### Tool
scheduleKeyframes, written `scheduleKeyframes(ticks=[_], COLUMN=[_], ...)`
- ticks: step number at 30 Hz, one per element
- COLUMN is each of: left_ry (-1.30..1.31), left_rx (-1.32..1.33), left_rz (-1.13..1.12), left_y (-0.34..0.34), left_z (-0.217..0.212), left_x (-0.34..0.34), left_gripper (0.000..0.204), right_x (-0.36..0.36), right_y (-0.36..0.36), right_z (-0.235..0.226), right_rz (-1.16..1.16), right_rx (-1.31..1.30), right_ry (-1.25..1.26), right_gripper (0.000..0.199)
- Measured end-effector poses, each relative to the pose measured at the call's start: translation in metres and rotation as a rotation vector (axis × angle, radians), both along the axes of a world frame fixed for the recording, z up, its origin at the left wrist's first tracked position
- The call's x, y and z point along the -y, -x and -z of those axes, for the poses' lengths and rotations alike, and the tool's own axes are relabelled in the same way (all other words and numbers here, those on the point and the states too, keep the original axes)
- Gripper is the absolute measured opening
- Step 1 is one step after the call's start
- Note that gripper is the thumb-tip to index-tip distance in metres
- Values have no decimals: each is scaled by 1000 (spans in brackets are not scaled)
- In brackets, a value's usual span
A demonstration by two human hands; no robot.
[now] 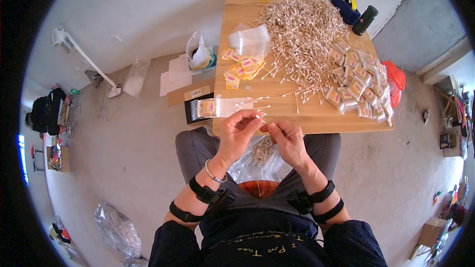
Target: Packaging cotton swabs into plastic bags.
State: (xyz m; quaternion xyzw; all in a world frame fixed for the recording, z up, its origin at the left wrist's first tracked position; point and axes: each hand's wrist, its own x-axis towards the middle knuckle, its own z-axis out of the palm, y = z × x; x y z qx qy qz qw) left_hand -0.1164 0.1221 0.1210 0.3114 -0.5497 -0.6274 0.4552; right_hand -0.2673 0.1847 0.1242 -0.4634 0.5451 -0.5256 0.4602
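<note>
Just in front of the table's near edge, my left hand (236,133) pinches a few cotton swabs (261,116), their white tips showing above the fingers. My right hand (288,141) is closed close beside it, thumb and finger at the lower end of the same swabs; the exact contact is partly hidden. Several loose swabs (257,103) lie on the wood just beyond my left hand. To the left, a filled clear pack of swabs (204,108) with a yellow label rests at a black box (190,112), beside a flat clear sleeve (232,106).
A large heap of cotton swabs (304,34) covers the table's (297,122) far middle. Filled packs (357,86) are piled at right, by a red bag (393,79). Yellow label cards (242,69) and clear sleeves (251,40) lie at left. Between my knees hangs a plastic bag (262,153) of swabs.
</note>
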Motion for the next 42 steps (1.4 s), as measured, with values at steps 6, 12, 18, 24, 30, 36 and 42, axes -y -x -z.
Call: scheduleKeyframes(ticks=[6, 12, 18, 24, 30, 36, 42], left_ry=[-139, 281, 673, 679, 621, 528, 345], left_rx=[166, 625, 890, 927, 911, 854, 666], left_rz=[78, 51, -100, -35, -58, -105, -191], left_y=[-14, -35, -28, -8, -6, -4, -6], left_z=[36, 75, 89, 104, 109, 104, 110], left_x=[4, 10, 35, 62, 70, 64, 66], left_gripper=[11, 26, 61, 82, 83, 92, 104], right_x=[-4, -16, 3, 48, 63, 113, 126], right_y=[-7, 5, 30, 76, 69, 48, 25], right_z=[36, 74, 80, 93, 105, 96, 100], right_rz=[-16, -113, 147, 429, 260, 100, -72], right_rx=[-24, -479, -881, -1077, -989, -1149, -1102], right_ry=[3, -56, -17, -211, -190, 130, 103], right_gripper=[14, 10, 20, 17, 14, 13, 19])
